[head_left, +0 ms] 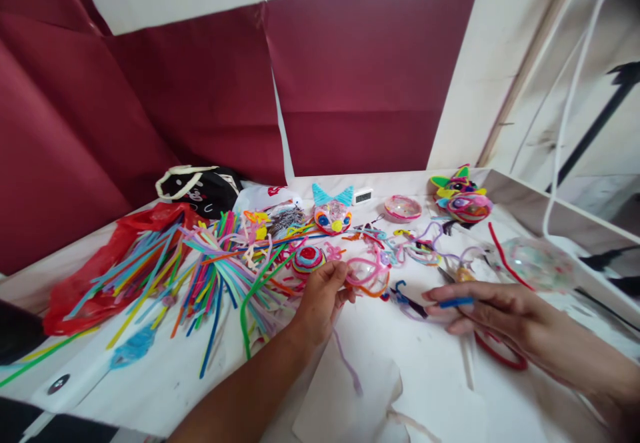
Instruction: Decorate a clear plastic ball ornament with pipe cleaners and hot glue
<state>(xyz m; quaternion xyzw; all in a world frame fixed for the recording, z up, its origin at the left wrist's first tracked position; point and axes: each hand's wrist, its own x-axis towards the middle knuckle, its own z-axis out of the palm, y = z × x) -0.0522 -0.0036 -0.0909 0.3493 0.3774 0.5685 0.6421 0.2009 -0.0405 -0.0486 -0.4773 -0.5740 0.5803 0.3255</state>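
**Pink loop pinched just below centre**

White table (pixel 435 376) before maroon backdrop panels (pixel 350 83), with a bright pipe-cleaner pile (pixel 210 263) at centre left. Just below centre, left hand (pixel 323 293) curled, fingertips closed on a pink loop (pixel 367 275), apparently round a clear shell. At lower right, right hand (pixel 480 306) nearly flat, a short blue piece (pixel 455 302) nipped lightly between outstretched fingers, over a red ring (pixel 500 356). Seemingly midway through shaping the loop. Next move likely to call for a steady pinch, the blue piece carried leftward to meet it.

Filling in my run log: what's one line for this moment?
left hand: holds clear ball | right hand: pinches blue stem | stem pile: beside left hand
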